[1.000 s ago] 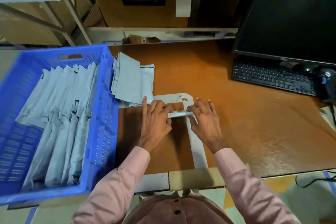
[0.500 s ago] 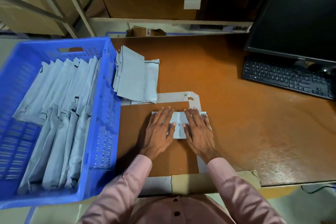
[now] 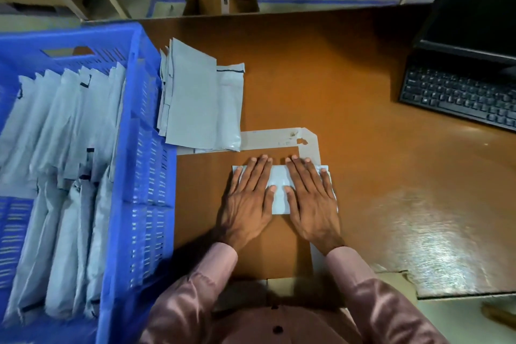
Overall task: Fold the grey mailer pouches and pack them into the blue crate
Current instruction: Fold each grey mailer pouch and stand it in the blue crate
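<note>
Both hands lay flat on a folded pale grey plastic mailer pouch [image 3: 280,190] in the middle of the brown wooden desk [image 3: 349,98]. The left hand [image 3: 250,198] covered the pouch's left part and the right hand [image 3: 311,198] its right part, fingers straight and slightly spread, palms down, thumbs pointing toward each other with a strip of the pouch showing between them. Neither hand curled round anything. The pouch sat just inside the corner of a white tape outline [image 3: 308,142] stuck to the desk.

Just beyond the hands, a loose stack of unfolded grey mailer pouches [image 3: 195,103] lay against the right wall of the blue slotted plastic crate [image 3: 142,176]. Inside the crate, rows of folded grey pouches [image 3: 61,162] stood on edge, leaning on one another.

At the far right stood a black computer monitor [image 3: 474,8] with a black keyboard [image 3: 458,98] below it. A small brown cardboard box [image 3: 220,3] sat behind the desk's far edge; its label was too blurred to read, and no other writing was legible. The person wore pink sleeves [image 3: 371,301].
</note>
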A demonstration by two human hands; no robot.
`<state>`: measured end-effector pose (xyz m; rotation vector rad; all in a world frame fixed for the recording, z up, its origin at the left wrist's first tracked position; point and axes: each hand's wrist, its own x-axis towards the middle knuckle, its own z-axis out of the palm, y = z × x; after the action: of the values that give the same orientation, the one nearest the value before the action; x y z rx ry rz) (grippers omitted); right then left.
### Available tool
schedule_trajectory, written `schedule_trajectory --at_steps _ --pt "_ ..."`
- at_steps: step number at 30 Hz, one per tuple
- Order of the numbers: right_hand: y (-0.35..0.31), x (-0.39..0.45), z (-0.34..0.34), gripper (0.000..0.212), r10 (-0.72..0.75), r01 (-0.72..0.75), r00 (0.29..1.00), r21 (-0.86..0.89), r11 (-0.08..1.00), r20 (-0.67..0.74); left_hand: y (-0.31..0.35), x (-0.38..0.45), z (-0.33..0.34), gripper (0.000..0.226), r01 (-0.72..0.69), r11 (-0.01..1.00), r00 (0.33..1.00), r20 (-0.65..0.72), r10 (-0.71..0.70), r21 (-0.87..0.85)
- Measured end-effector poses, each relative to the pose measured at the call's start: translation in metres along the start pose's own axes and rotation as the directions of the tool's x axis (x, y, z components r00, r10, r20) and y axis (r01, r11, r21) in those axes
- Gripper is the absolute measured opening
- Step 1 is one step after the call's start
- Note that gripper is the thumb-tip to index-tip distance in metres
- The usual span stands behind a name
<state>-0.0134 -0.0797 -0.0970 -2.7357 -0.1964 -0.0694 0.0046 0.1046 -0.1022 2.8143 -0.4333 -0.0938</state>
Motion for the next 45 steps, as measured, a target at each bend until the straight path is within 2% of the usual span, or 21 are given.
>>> schedule_trajectory --at_steps 14,18,21,24,45 --pt "0.0 -0.002 0.001 0.057 0.002 -0.002 1.0 0.018 1.0 0.019 -0.001 -0.001 0.0 0.06 -0.008 1.0 1.0 0.025 0.008 -0.004" --pt "0.004 -0.003 -0.004 0.055 -0.003 0.003 1.0 0.087 0.996 0.005 0.0 -0.002 -0.006 0.06 -0.004 1.0 1.0 0.009 0.004 -0.022" --pt "0.015 -0.002 -0.011 0.054 -0.009 0.01 1.0 0.022 1.0 -0.017 0.009 0.003 -0.012 0.061 -0.041 0.999 0.999 -0.021 0.042 0.022" --pt "0.027 -0.003 -0.012 0.055 -0.01 0.01 1.0 -0.048 0.999 0.011 0.018 0.008 -0.009 0.06 -0.078 0.997 0.997 0.004 0.078 0.001" --pt "0.03 0.001 -0.008 0.056 0.007 -0.002 0.997 -0.054 0.999 0.075 0.019 0.012 0.002 0.061 -0.063 0.997 0.998 0.019 0.063 0.043"
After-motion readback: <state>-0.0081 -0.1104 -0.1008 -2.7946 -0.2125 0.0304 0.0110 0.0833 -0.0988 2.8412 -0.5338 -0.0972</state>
